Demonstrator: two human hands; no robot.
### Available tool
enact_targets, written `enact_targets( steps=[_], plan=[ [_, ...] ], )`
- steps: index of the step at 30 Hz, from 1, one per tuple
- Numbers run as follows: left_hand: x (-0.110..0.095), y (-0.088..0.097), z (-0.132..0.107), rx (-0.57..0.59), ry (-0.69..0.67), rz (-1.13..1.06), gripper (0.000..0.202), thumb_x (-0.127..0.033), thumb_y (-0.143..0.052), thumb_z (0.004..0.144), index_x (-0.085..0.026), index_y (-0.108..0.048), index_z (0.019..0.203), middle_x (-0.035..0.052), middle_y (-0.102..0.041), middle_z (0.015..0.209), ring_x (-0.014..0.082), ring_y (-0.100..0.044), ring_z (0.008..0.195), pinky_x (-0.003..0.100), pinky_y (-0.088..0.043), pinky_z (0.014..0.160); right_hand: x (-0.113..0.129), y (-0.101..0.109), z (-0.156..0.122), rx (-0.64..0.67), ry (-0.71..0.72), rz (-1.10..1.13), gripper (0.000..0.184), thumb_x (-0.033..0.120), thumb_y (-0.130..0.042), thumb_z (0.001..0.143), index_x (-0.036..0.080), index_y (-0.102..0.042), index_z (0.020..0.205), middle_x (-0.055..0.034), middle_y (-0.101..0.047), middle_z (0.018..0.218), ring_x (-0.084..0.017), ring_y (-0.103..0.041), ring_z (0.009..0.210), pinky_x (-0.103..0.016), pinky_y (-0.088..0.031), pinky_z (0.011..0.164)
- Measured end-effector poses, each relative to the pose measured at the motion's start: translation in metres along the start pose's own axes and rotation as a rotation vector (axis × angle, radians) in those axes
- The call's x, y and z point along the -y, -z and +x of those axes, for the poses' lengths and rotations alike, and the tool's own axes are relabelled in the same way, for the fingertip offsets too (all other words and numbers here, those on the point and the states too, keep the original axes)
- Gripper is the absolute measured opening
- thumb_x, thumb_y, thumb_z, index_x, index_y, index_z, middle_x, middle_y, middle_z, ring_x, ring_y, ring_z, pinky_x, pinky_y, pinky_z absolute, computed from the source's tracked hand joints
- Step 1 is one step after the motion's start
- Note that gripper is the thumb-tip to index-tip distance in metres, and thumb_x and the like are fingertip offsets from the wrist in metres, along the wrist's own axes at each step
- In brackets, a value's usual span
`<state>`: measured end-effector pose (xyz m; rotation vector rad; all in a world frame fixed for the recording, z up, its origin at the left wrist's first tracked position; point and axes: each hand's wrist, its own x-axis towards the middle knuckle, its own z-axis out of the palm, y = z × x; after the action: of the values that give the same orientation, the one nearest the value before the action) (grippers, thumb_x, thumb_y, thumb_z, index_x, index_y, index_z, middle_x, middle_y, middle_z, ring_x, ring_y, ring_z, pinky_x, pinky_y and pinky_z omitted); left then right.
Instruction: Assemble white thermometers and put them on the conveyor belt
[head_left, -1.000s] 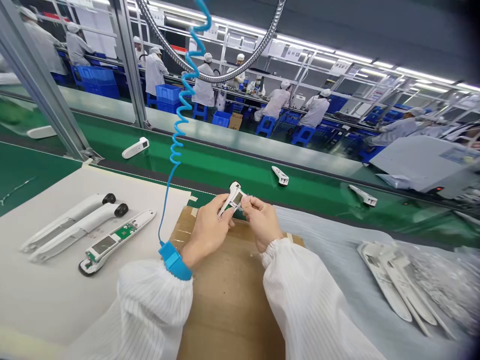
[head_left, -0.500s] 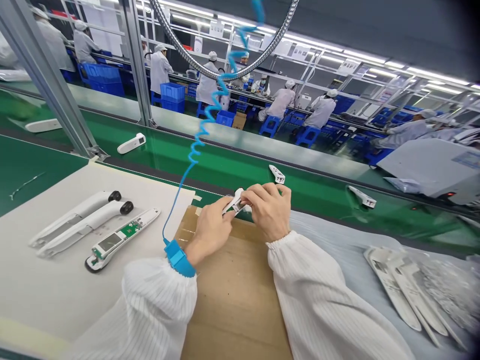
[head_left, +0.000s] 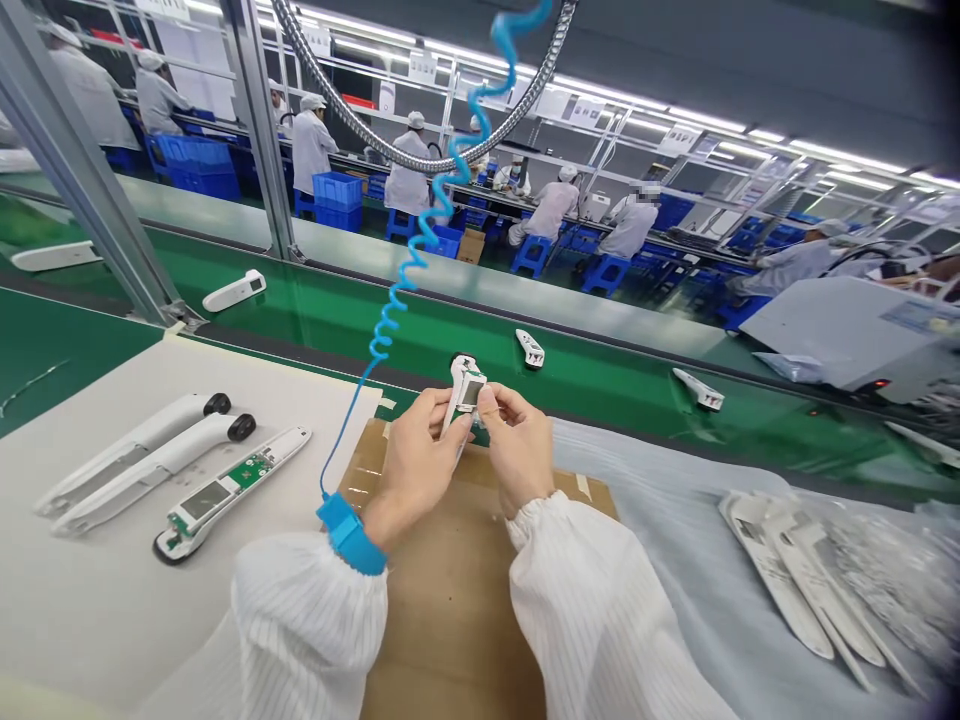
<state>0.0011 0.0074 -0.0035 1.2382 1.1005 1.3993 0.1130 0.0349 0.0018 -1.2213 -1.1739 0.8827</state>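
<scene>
My left hand [head_left: 416, 455] is closed around the lower left side of an opened white handheld device [head_left: 459, 372], tilted up above the cardboard. A small grey screen [head_left: 472, 393] on a green board sits in the device and faces me. My right hand [head_left: 521, 445] pinches at the right edge of the screen with thumb and forefinger. Something small and pale shows by the right fingertips, too small to name. A blue wrist strap [head_left: 351, 535] with a coiled cord [head_left: 409, 275] is on my left wrist. My fingers hide the device's lower part.
Brown cardboard [head_left: 457, 600] lies under my hands. On the left white sheet [head_left: 97, 600] are two white housings [head_left: 187, 440] and an opened device with a green circuit board [head_left: 251, 470]. White shells [head_left: 787, 570] lie right. The green conveyor [head_left: 337, 315] carries several devices; co-workers sit beyond.
The device has been turned so its screen faces me. My right hand has come down from above the device to its right side. The view has shifted slightly.
</scene>
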Motion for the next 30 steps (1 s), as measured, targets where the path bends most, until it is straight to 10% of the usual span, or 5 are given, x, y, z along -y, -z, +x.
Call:
enact_targets(
  steps=[11,17,30],
  plan=[
    [0.001,0.000,-0.008,-0.114,-0.147,0.427,0.025,-0.028,-0.054,0.092,-0.027,-0.061,0.117,0.0036,-0.073,0.098,0.0214,-0.068,0.090,0.025,-0.046,0.075,-0.002,-0.014,-0.008,-0.117,-0.163,0.145,0.041,0.053,-0.074,0.066,0.017,-0.070,0.086,-0.0042,-0.067,0.084,-0.015,-0.055,0.073,-0.028,-0.043,0.064],
    [0.003,0.004,-0.004,-0.148,-0.101,0.597,0.024,-0.028,-0.053,0.091,-0.028,-0.063,0.114,0.0044,-0.072,0.092,0.0240,-0.067,0.085,0.027,-0.042,0.071,0.006,-0.012,-0.016,0.051,-0.191,0.158,0.032,0.050,-0.069,0.070,0.019,-0.060,0.072,-0.0006,-0.059,0.073,-0.014,-0.049,0.067,-0.028,-0.038,0.061],
    [0.003,0.010,0.005,0.029,0.034,0.189,0.021,-0.025,-0.059,0.086,-0.025,-0.068,0.105,0.0025,-0.070,0.090,0.0124,-0.057,0.061,0.023,-0.044,0.058,0.010,0.015,0.028,0.149,0.927,-1.046,0.023,0.017,-0.047,0.097,0.025,-0.063,0.081,0.0014,-0.068,0.085,-0.016,-0.051,0.079,-0.039,-0.024,0.086]
  ],
)
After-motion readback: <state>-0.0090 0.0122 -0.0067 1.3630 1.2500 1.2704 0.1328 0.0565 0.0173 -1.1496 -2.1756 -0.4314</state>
